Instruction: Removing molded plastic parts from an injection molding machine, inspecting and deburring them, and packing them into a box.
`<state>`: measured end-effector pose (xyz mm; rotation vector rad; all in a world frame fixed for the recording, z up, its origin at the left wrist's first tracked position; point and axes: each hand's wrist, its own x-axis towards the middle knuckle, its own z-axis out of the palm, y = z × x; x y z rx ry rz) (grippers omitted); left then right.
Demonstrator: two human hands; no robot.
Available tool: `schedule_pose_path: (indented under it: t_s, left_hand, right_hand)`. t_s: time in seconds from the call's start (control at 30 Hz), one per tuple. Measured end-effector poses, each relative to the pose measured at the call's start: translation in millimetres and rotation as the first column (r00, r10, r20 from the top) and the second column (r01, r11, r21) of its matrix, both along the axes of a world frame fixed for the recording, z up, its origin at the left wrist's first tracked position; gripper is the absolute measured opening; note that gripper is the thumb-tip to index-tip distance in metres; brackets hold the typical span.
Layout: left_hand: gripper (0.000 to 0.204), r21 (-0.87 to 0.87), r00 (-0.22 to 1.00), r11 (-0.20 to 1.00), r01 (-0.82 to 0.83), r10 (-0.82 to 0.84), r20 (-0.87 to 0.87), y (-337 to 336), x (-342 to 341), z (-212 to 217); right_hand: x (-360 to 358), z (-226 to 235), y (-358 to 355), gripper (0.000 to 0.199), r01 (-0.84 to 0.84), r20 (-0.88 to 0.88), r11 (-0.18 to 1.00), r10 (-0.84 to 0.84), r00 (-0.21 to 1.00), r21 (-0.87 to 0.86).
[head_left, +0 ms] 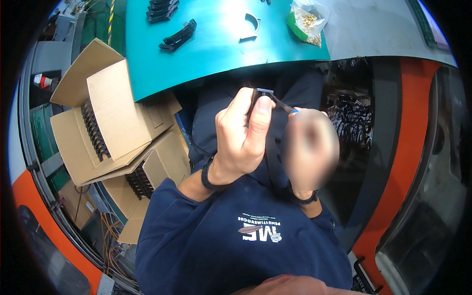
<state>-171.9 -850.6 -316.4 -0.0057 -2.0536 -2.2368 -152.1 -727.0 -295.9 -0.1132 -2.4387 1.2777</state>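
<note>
My left hand [240, 140] is closed round a small black plastic part [253, 101], thumb pressed along it, held over my lap just off the table's near edge. A pale edge shows at the part's upper end. To its right, my right hand [310, 152] is closed on a thin blade-like tool [282, 104] with a bit of blue by the fingers. The tool's tip reaches to the black part and appears to touch it. Most of the right hand is blurred, and its grip hides the tool's handle.
On the green table mat [211, 59] lie curved black parts [178, 36], a pale ring-shaped piece [250, 27] and a plastic bag of small brass-coloured pieces [309, 22]. Open cardboard boxes [118, 103] with rows of black parts stand at my left. An orange frame [410, 123] rises at right.
</note>
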Motion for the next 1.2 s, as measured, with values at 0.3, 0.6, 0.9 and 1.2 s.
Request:
schedule_pose_path:
  t_s: [0.3, 0.6, 0.9, 1.2]
  left_hand:
    - [0.044, 0.212, 0.997, 0.977, -0.027, 0.01, 0.081, -7.3, -8.5, -3.8]
    - [0.025, -0.433, 0.993, 0.901, -0.019, -0.034, -0.114, -20.3, -121.5, -20.7]
    - [0.028, -0.981, 0.942, 0.189, -0.035, -0.322, -0.096, -48.7, -291.8, -136.7]
    - [0.026, -0.811, 0.858, 0.282, -0.512, 0.135, -0.495, -27.7, -258.2, -105.9]
  right_hand:
    - [20.4, -30.0, 35.0, 0.014, 0.054, 0.149, 0.998, -0.058, 0.987, 0.036]
    - [25.9, -35.1, 48.3, 0.015, 0.047, 0.219, 0.998, -0.035, 0.975, -0.047]
    - [29.0, -43.3, 66.2, 0.016, 0.062, 0.236, 0.995, -0.041, 0.971, -0.079]
    - [21.9, -60.0, 78.4, 0.021, 0.107, 0.359, 0.992, -0.077, 0.93, -0.064]
